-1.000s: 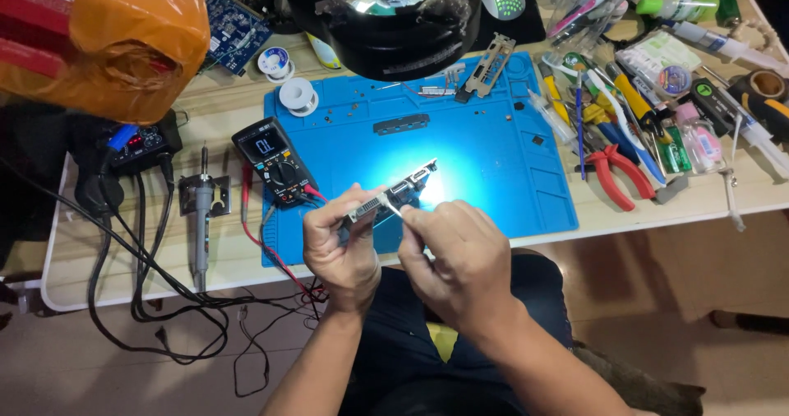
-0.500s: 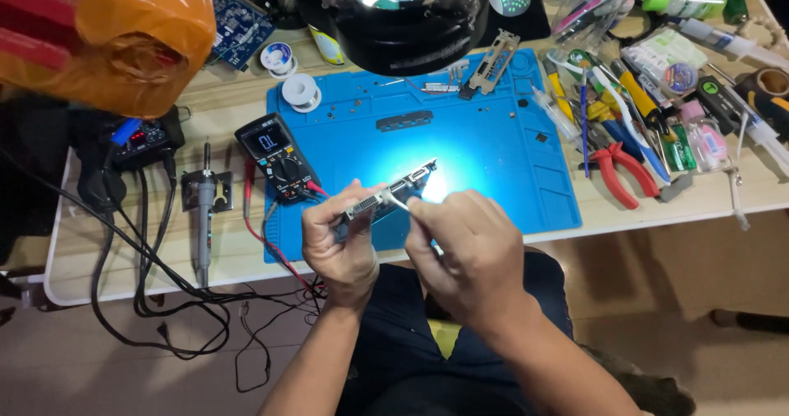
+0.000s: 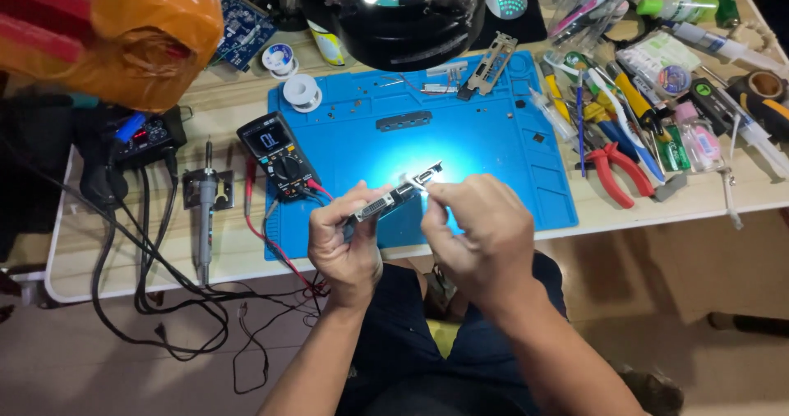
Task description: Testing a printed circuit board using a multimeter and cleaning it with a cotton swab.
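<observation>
An electronics repair bench. A blue work mat (image 3: 493, 136), multimeter (image 3: 278, 154) and soldering iron (image 3: 204, 210) (cables trailing) show it.

My multimeter (image 3: 277, 154) lies on the mat's (image 3: 493, 136) left edge; the soldering iron (image 3: 205, 210) sits further left. Pliers (image 3: 612, 169) lie right of the mat; solder spools (image 3: 292, 75) behind it.

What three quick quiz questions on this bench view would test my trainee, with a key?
1. True or false: the metal bracket lies flat on the blue mat.
2. Which hand grips the bracket's lower end: left hand or right hand?
3. What sits on the mat's left edge, red lead attached?

Key:
1. False; both hands hold it above the mat.
2. The left hand; the right hand pinches near the upper end.
3. The black multimeter.
</observation>
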